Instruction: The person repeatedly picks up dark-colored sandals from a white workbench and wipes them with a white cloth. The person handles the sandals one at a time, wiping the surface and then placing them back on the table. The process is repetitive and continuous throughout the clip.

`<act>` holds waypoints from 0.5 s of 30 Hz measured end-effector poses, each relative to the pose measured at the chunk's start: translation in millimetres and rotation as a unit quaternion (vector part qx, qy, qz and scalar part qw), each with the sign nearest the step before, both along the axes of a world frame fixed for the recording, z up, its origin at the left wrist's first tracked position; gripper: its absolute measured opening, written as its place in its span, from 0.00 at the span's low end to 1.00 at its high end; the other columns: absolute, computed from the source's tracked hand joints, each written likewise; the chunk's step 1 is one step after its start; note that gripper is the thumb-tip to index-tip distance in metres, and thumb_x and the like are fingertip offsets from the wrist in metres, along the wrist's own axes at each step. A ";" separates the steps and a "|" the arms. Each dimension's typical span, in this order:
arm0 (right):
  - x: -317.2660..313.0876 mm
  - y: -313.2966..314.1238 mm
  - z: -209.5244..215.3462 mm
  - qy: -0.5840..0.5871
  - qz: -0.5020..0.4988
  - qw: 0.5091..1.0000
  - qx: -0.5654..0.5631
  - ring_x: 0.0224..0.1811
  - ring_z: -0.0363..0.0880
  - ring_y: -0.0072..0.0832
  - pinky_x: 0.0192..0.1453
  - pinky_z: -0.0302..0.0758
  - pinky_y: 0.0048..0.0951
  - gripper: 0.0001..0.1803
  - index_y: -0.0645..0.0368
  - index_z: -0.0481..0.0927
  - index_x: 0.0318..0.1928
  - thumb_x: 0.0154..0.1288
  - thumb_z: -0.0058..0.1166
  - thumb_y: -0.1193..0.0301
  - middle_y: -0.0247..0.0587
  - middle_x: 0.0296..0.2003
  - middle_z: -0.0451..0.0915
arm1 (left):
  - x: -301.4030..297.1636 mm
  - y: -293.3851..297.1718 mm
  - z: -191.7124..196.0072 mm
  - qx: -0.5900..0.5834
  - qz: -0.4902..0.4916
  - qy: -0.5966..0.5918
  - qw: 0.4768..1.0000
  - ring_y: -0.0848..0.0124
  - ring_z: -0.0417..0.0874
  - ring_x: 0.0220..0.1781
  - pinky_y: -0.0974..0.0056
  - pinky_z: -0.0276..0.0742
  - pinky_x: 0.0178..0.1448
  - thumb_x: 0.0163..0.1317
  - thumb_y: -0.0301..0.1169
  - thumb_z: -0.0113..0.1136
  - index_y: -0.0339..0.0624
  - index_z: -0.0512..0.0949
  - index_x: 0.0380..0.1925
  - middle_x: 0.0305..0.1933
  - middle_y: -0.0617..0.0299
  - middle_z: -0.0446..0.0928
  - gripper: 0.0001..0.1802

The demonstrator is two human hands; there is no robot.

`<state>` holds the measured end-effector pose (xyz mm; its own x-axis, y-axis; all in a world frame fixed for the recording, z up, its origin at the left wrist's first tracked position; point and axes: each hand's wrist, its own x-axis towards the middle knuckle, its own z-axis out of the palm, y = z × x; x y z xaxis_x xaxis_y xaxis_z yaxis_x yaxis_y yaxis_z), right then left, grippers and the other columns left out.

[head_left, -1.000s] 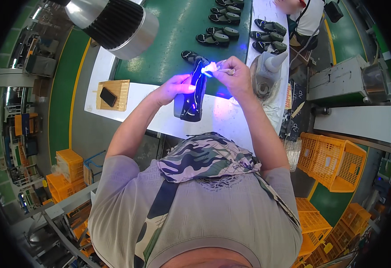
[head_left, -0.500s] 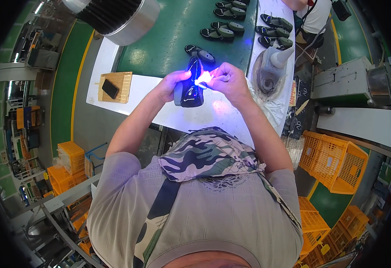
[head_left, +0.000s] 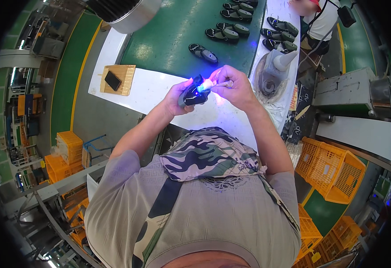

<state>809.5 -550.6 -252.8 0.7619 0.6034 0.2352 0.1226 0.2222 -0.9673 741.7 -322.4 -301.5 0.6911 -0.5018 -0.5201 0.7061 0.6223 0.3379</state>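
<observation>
My left hand (head_left: pixel 176 98) is closed around a glossy black shoe (head_left: pixel 194 97), held tilted above the white front edge of the table. My right hand (head_left: pixel 239 88) pinches a small pale piece (head_left: pixel 225 84), cloth-like but too small to name, against the shoe's upper right side. A bright blue-white glow washes out the spot where they meet. Just beyond, on the green surface (head_left: pixel 160 49), lies a single black shoe (head_left: pixel 203 53) with a light sole lining.
More black shoes (head_left: pixel 227 33) stand in pairs farther back, others (head_left: pixel 279 35) on the white strip at right. A translucent spouted bottle (head_left: pixel 281 62) stands near my right hand. At left, a phone (head_left: pixel 113 81) rests on a wooden board (head_left: pixel 126 80). A lamp housing (head_left: pixel 135 18) hangs overhead; orange crates (head_left: pixel 331 169) stand at right.
My left hand has turned the shoe, so it now looks shorter and more tilted. My right hand keeps the pale piece against it. The whole view has shifted slightly.
</observation>
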 end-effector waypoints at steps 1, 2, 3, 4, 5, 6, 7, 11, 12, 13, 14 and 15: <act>0.5 -2.4 0.1 -0.019 0.005 1.000 -0.003 0.41 0.78 0.27 0.46 0.75 0.29 0.11 0.59 0.70 0.28 0.53 0.61 0.80 0.40 0.34 0.77 | -3.4 -3.2 -2.2 -0.008 0.008 0.006 1.000 0.66 0.85 0.35 0.73 0.72 0.13 0.66 0.52 0.52 0.44 0.73 0.55 0.42 0.52 0.80 0.27; 0.6 -4.5 -0.2 -0.027 0.008 1.000 0.002 0.41 0.78 0.27 0.46 0.75 0.29 0.11 0.59 0.70 0.29 0.53 0.61 0.80 0.41 0.34 0.78 | -7.4 -7.3 -2.8 -0.016 0.017 0.012 1.000 0.66 0.85 0.35 0.73 0.72 0.14 0.66 0.52 0.52 0.44 0.73 0.54 0.41 0.52 0.80 0.27; 0.6 -6.5 -0.6 -0.035 0.011 0.999 0.006 0.41 0.78 0.27 0.46 0.75 0.29 0.11 0.59 0.69 0.29 0.52 0.61 0.80 0.41 0.35 0.78 | -11.4 -12.8 3.4 -0.022 0.026 0.049 0.998 0.69 0.83 0.28 0.74 0.69 0.14 0.66 0.54 0.51 0.44 0.74 0.54 0.40 0.50 0.80 0.28; 0.7 -8.7 -1.0 -0.043 0.014 0.999 0.010 0.41 0.78 0.27 0.46 0.75 0.29 0.11 0.59 0.69 0.29 0.52 0.61 0.81 0.41 0.35 0.78 | -15.0 -15.4 -0.7 -0.038 0.025 0.050 0.998 0.70 0.82 0.26 0.75 0.68 0.14 0.66 0.55 0.50 0.44 0.74 0.54 0.40 0.49 0.80 0.28; 1.3 -11.4 -1.4 -0.053 0.022 0.998 0.014 0.42 0.77 0.26 0.46 0.74 0.28 0.12 0.58 0.69 0.29 0.53 0.61 0.81 0.42 0.37 0.78 | -17.9 -19.7 -2.4 -0.054 0.024 0.050 0.997 0.71 0.80 0.23 0.75 0.67 0.14 0.66 0.55 0.50 0.44 0.74 0.53 0.39 0.48 0.80 0.29; 2.0 -14.4 -1.8 -0.064 0.029 0.997 0.018 0.42 0.75 0.25 0.46 0.73 0.28 0.12 0.58 0.69 0.30 0.53 0.60 0.81 0.42 0.39 0.78 | -21.0 -24.4 -3.1 -0.071 0.023 0.051 0.996 0.71 0.79 0.20 0.76 0.66 0.14 0.66 0.56 0.49 0.43 0.74 0.53 0.39 0.47 0.80 0.29; 2.6 -17.3 -2.1 -0.075 0.037 0.996 0.022 0.43 0.74 0.24 0.46 0.72 0.27 0.12 0.57 0.69 0.30 0.54 0.60 0.81 0.42 0.40 0.78 | -25.1 -31.3 -3.4 -0.044 0.050 0.081 0.994 0.73 0.75 0.15 0.76 0.64 0.15 0.66 0.57 0.47 0.43 0.75 0.53 0.37 0.46 0.80 0.30; 2.4 -30.4 0.8 -0.096 0.045 0.994 0.025 0.43 0.74 0.24 0.46 0.71 0.26 0.12 0.57 0.68 0.29 0.53 0.60 0.81 0.42 0.41 0.78 | -35.3 -54.8 -2.5 -0.093 0.089 0.083 0.988 0.72 0.75 0.15 0.75 0.64 0.15 0.67 0.57 0.46 0.43 0.76 0.52 0.36 0.45 0.80 0.30; 1.8 -34.1 2.0 -0.098 0.046 0.994 0.028 0.42 0.74 0.24 0.46 0.71 0.26 0.12 0.57 0.68 0.29 0.53 0.60 0.82 0.42 0.41 0.78 | -37.2 -60.9 -1.0 -0.099 0.104 0.089 0.986 0.72 0.75 0.15 0.75 0.64 0.15 0.67 0.56 0.46 0.43 0.76 0.52 0.36 0.45 0.80 0.30; 1.1 -37.8 3.0 -0.100 0.046 0.993 0.031 0.42 0.74 0.23 0.46 0.71 0.26 0.12 0.57 0.68 0.29 0.53 0.60 0.82 0.42 0.41 0.78 | -38.6 -66.2 0.6 -0.105 0.119 0.094 0.983 0.72 0.75 0.15 0.74 0.64 0.15 0.67 0.56 0.45 0.42 0.76 0.52 0.36 0.45 0.80 0.29; 0.6 -40.8 3.3 -0.100 0.047 0.994 0.028 0.42 0.74 0.23 0.46 0.71 0.26 0.12 0.57 0.68 0.29 0.53 0.60 0.82 0.42 0.41 0.78 | -39.8 -70.2 1.7 -0.113 0.127 0.092 0.981 0.71 0.75 0.15 0.74 0.64 0.15 0.67 0.55 0.45 0.42 0.76 0.52 0.36 0.44 0.80 0.29; 0.1 -43.8 3.6 -0.100 0.047 0.994 0.026 0.42 0.74 0.23 0.46 0.71 0.25 0.13 0.57 0.68 0.29 0.52 0.60 0.82 0.42 0.41 0.78 | -40.8 -73.9 2.8 -0.121 0.135 0.089 0.979 0.71 0.75 0.15 0.74 0.64 0.15 0.67 0.54 0.45 0.41 0.76 0.51 0.36 0.44 0.80 0.29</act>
<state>809.6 -594.3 -249.2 0.6387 0.6523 0.4081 0.2870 0.2901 -0.9130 700.9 -396.3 -298.8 0.7251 -0.4366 -0.5326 0.5393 0.8409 0.0448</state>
